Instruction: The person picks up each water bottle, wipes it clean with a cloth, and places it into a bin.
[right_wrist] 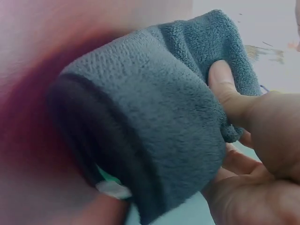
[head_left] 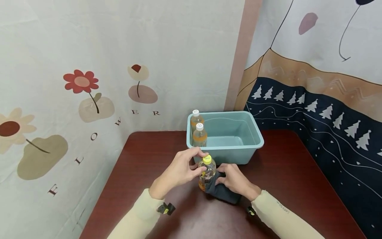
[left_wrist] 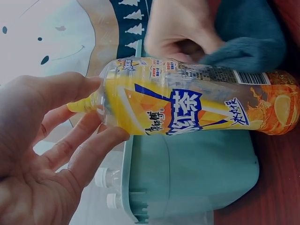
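A clear plastic drink bottle [left_wrist: 183,101] with a yellow cap and an orange-yellow label stands on the table in front of the basin. My left hand [head_left: 180,166] holds it near the neck between thumb and fingers. In the head view my right hand [head_left: 237,179] pinches a dark grey-green cloth [head_left: 223,192] against the bottle's right side. The right wrist view shows the cloth [right_wrist: 154,108] folded, its near part hanging below the thumb. The cloth hides part of the bottle's lower side.
Behind the bottle sits a light blue plastic basin [head_left: 226,154]. Two white-capped bottles, a front one [head_left: 200,136] and a rear one [head_left: 196,120], stand at its left end. The dark red table [head_left: 143,159] meets a printed curtain [head_left: 179,66] at the back.
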A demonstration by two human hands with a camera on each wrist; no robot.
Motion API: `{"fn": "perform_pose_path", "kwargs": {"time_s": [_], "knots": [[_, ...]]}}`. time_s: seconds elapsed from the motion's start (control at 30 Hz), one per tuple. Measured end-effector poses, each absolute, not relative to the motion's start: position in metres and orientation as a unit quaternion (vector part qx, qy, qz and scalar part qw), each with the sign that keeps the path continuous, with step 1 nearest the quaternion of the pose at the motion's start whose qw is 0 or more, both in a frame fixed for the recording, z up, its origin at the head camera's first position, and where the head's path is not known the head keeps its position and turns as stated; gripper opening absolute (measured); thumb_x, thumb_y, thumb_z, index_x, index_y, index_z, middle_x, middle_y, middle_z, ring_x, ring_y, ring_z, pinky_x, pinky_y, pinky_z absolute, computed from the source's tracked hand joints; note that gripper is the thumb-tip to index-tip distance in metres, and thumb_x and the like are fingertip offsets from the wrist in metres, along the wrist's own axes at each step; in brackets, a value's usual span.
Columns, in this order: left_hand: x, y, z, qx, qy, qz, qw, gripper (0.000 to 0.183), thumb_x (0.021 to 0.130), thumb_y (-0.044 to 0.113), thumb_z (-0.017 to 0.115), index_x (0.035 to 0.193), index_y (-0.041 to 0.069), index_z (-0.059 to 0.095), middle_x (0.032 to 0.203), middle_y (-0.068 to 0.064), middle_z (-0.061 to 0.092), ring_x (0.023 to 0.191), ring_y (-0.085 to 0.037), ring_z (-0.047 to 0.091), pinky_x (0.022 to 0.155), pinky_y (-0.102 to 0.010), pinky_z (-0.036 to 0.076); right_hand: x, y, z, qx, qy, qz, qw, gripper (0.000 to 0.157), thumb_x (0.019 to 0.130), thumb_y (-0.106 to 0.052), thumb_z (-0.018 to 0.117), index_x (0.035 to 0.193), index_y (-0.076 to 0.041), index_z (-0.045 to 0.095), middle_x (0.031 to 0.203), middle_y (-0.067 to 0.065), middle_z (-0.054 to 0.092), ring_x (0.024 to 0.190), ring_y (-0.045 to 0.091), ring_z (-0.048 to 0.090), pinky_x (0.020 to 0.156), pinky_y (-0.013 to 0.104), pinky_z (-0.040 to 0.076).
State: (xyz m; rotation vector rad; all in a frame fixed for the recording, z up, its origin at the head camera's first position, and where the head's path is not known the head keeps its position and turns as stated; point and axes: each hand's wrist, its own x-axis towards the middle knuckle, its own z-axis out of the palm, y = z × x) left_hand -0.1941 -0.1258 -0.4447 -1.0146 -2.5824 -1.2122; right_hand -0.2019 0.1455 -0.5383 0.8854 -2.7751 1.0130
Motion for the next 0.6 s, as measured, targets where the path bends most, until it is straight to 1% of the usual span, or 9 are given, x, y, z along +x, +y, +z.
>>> {"fn": "perform_pose_path", "kwargs": {"time_s": [0.03,0.1,0.2,0.27,0.33,0.43,0.5,0.6], "knots": [[-0.194,-0.126,-0.445,-0.335,-0.852,-0.399,0.058,0.033,0.099,0.008,0.095,0.122,0.016,0.073,0.144,-0.003,0.082,0.108,-0.022,0.076,0.076,-0.020,0.064,-0.201,0.146,-0.534,0.286,-0.899,0.330,0.034,0.025,0.094,-0.009,0.098,0.118,-0.013,0.092,0.111,-0.002,0.087,0.105,0.016,0.083,0.087,0.029,0.068],[-0.194,-0.126,-0.445,-0.335,-0.852,-0.398,0.060,0.033,0.099,0.009,0.095,0.123,0.016,0.073,0.144,-0.003,0.082,0.104,-0.021,0.075,0.076,-0.022,0.064,-0.199,0.148,-0.524,0.283,-0.898,0.336,0.040,0.024,0.096,-0.011,0.097,0.118,-0.014,0.092,0.112,-0.004,0.087,0.106,0.016,0.082,0.088,0.030,0.068],[-0.193,-0.127,-0.445,-0.334,-0.851,-0.402,0.057,0.033,0.098,0.008,0.095,0.122,0.015,0.073,0.145,-0.004,0.082,0.107,-0.023,0.076,0.077,-0.022,0.066,-0.195,0.151,-0.506,0.284,-0.894,0.344,0.046,0.022,0.097,-0.014,0.097,0.118,-0.015,0.092,0.111,-0.005,0.085,0.105,0.014,0.081,0.089,0.030,0.068],[-0.193,-0.127,-0.445,-0.334,-0.849,-0.407,0.055,0.033,0.098,0.007,0.096,0.121,0.016,0.073,0.145,-0.004,0.083,0.111,-0.023,0.078,0.078,-0.022,0.066,-0.192,0.152,-0.493,0.281,-0.891,0.354,0.051,0.025,0.096,-0.015,0.097,0.120,-0.015,0.092,0.112,-0.005,0.085,0.104,0.012,0.080,0.089,0.029,0.068],[-0.193,-0.127,-0.444,-0.333,-0.848,-0.409,0.054,0.034,0.098,0.007,0.096,0.120,0.016,0.073,0.145,-0.004,0.083,0.120,-0.024,0.079,0.080,-0.020,0.067,-0.190,0.152,-0.480,0.277,-0.888,0.363,0.061,0.030,0.094,-0.015,0.099,0.122,-0.014,0.091,0.113,-0.005,0.084,0.103,0.011,0.078,0.087,0.028,0.068],[-0.192,-0.127,-0.444,-0.333,-0.848,-0.409,0.054,0.034,0.098,0.008,0.096,0.121,0.015,0.073,0.144,-0.004,0.083,0.124,-0.024,0.080,0.082,-0.021,0.068,-0.188,0.151,-0.465,0.270,-0.880,0.382,0.079,0.038,0.091,-0.015,0.101,0.127,-0.012,0.091,0.114,-0.005,0.084,0.102,0.010,0.077,0.086,0.025,0.067],[-0.191,-0.127,-0.443,-0.334,-0.849,-0.407,0.055,0.034,0.098,0.008,0.096,0.122,0.016,0.073,0.145,-0.004,0.083,0.120,-0.023,0.080,0.083,-0.022,0.068,-0.187,0.148,-0.458,0.270,-0.877,0.386,0.094,0.042,0.089,-0.016,0.102,0.129,-0.010,0.090,0.114,-0.004,0.083,0.102,0.011,0.077,0.085,0.025,0.067],[-0.190,-0.127,-0.442,-0.333,-0.850,-0.403,0.057,0.034,0.098,0.008,0.096,0.123,0.016,0.074,0.145,-0.003,0.083,0.107,-0.021,0.076,0.081,-0.024,0.068,-0.185,0.143,-0.451,0.276,-0.875,0.381,0.113,0.046,0.089,-0.017,0.103,0.132,-0.008,0.089,0.113,-0.002,0.081,0.101,0.014,0.076,0.085,0.026,0.067]]}}
